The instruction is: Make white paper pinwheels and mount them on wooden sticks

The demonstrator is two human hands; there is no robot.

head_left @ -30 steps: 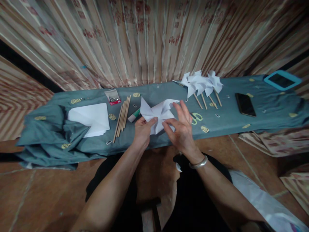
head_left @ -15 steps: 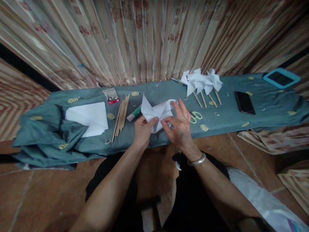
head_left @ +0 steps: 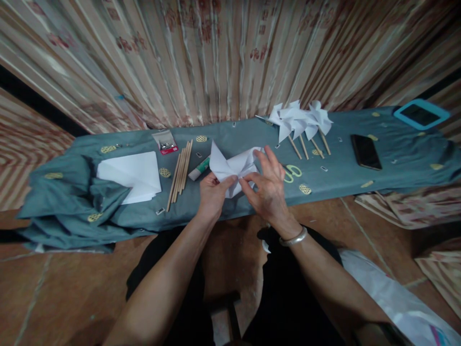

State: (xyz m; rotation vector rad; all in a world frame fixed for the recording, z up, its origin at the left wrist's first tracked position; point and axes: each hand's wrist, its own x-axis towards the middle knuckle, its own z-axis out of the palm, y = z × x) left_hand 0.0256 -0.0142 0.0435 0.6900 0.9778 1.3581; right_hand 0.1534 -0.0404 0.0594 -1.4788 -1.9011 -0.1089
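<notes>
A white paper pinwheel (head_left: 230,166), its corners folded in toward the middle, is held above the near edge of the cloth. My left hand (head_left: 213,193) grips its lower left side, the thumb pressed near the centre. With thumb and index finger, my right hand (head_left: 265,185) pinches the paper by the centre, while its other fingers are raised behind the right corner. A glue stick (head_left: 200,169) lies just left of the pinwheel. Close to my right hand are green-handled scissors (head_left: 292,173), their blades partly hidden.
Several wooden sticks (head_left: 180,174), a small box of metal pins (head_left: 167,142) and white paper sheets (head_left: 133,175) lie to the left. Several pinwheels on sticks (head_left: 300,120), a phone (head_left: 366,152) and a blue-framed tablet (head_left: 421,114) are on the right. A curtain (head_left: 223,62) hangs behind.
My right thumb and index finger have shifted very slightly at the pinwheel's centre. Both hands keep their hold, and the other things stay in place.
</notes>
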